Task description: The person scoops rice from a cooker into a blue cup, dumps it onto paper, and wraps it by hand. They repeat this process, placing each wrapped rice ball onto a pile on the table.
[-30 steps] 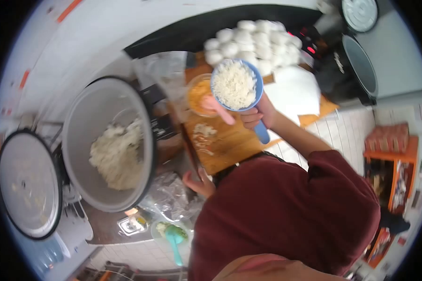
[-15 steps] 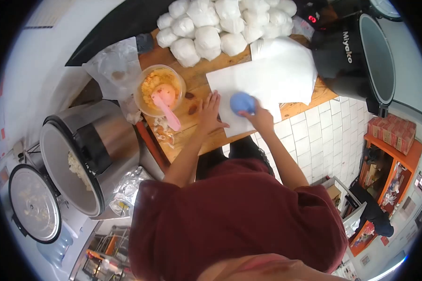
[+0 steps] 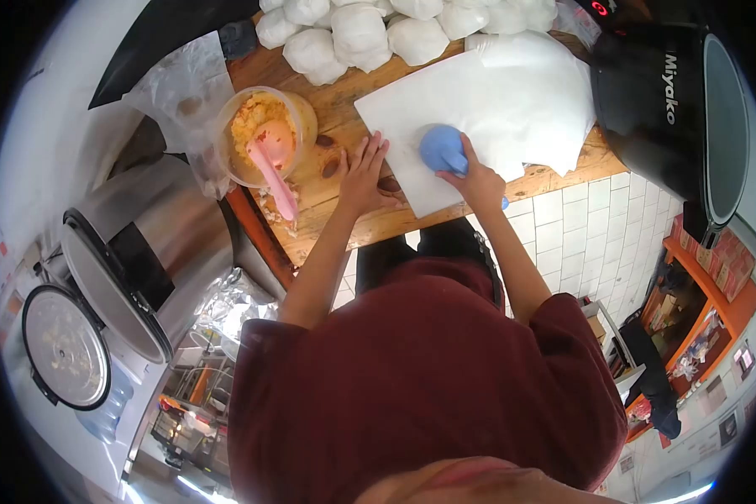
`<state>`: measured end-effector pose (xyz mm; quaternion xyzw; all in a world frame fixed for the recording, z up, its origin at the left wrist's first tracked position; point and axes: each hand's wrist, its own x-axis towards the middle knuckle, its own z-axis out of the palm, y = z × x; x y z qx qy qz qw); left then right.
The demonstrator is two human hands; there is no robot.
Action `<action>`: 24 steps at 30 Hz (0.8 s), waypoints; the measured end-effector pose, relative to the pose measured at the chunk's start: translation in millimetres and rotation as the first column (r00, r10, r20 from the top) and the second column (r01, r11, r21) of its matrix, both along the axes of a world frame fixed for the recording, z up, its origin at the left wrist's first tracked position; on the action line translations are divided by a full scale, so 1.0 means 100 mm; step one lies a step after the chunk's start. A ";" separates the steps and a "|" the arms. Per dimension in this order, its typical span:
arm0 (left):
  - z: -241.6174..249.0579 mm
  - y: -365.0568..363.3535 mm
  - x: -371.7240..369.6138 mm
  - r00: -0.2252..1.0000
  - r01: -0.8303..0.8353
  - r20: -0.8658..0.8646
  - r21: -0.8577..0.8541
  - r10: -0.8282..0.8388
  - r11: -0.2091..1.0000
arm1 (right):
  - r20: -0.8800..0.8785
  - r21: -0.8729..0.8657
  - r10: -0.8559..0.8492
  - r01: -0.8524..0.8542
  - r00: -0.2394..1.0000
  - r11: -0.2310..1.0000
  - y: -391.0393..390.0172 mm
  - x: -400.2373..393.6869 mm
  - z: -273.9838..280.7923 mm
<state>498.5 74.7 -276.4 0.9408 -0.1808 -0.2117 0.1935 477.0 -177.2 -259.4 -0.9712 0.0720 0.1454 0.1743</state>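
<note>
My right hand grips a blue rounded scoop by its handle, with the scoop resting on a sheet of white paper. Fingers spread, my left hand lies on the wooden table at the paper's left edge and holds nothing. Left of it stands a clear round tub of orange-yellow food, with a pink spoon in it. More white sheets are stacked to the right of the scoop.
White wrapped bundles are piled at the table's back. A black Miyako pot stands at the right. At the left are a crumpled plastic bag and a large open cooker with its round lid.
The view has shifted, so the table sits higher in the picture. The scoop's handle now shows more clearly in my right hand. My left hand has moved slightly off the paper.
</note>
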 end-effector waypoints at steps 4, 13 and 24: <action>0.02 -0.02 -0.03 1.000 -0.012 -0.018 -0.002 0.012 1.000 | 0.018 -0.030 -0.033 0.033 0.999 0.999 -0.02 -0.03 0.02; 0.16 -0.43 -0.27 0.972 -0.205 0.100 -0.100 0.215 0.974 | 0.141 0.246 -0.166 0.128 0.976 0.961 -0.10 -0.09 0.17; -0.30 -0.75 -0.73 0.855 0.261 0.494 -0.146 -0.158 0.954 | 0.572 -0.078 -0.006 0.062 0.820 0.995 -1.11 0.62 0.20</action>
